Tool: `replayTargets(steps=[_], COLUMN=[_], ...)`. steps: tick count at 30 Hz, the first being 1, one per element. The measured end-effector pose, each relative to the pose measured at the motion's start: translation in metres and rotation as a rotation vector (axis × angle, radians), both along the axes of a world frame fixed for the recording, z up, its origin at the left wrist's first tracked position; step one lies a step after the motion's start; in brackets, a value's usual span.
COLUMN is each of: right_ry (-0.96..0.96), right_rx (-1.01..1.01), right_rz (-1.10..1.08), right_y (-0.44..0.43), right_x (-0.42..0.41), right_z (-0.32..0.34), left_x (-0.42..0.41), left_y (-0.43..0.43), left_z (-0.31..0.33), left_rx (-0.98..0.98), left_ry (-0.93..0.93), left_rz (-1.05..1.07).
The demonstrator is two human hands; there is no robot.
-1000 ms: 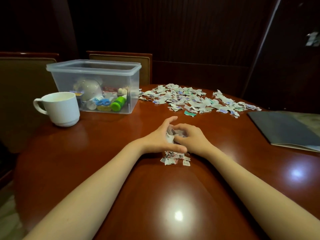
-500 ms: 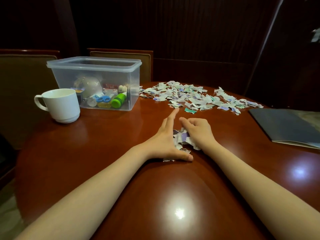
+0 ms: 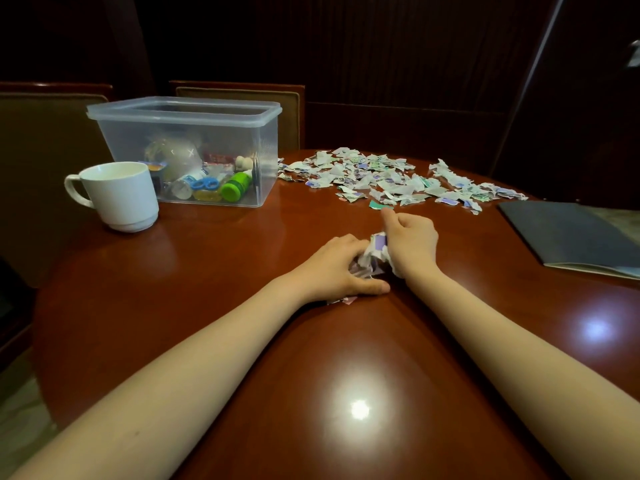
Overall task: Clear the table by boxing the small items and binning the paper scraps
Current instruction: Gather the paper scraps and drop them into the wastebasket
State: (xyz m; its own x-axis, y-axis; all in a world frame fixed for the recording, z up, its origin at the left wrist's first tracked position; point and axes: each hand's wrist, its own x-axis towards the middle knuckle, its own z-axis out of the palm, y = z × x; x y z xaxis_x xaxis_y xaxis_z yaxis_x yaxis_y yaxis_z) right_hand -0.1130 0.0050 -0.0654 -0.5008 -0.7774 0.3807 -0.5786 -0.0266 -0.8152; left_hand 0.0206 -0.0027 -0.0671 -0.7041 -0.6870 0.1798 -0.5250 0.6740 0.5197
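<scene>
Torn white-and-purple paper scraps are bunched between your hands on the glossy brown table, nearer you and right of the clear plastic box. Your right hand grips them; your left hand curls round them too.

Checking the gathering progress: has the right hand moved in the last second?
Yes. The right hand moved forward, nearer the green scrap.
</scene>
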Motion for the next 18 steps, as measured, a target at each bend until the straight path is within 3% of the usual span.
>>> replayTargets(steps=[5, 11, 16, 18], right_ry=[0.248, 0.268, 0.246, 0.242], right_rx=[0.134, 0.202, 0.187, 0.197], right_rz=[-0.034, -0.009, -0.019, -0.026], right_y=[0.004, 0.004, 0.004, 0.004], right_x=[-0.005, -0.001, -0.005, -0.007], right_z=[-0.002, -0.004, -0.002, -0.001], left_x=[-0.002, -0.002, 0.011, 0.021], left_y=[-0.002, -0.004, -0.009, -0.013], left_z=[-0.003, -0.006, 0.004, 0.011], left_rx=[-0.090, -0.092, 0.355, 0.455], left_ry=[-0.015, 0.050, 0.290, 0.244], left_rz=[0.026, 0.055, 0.038, 0.005])
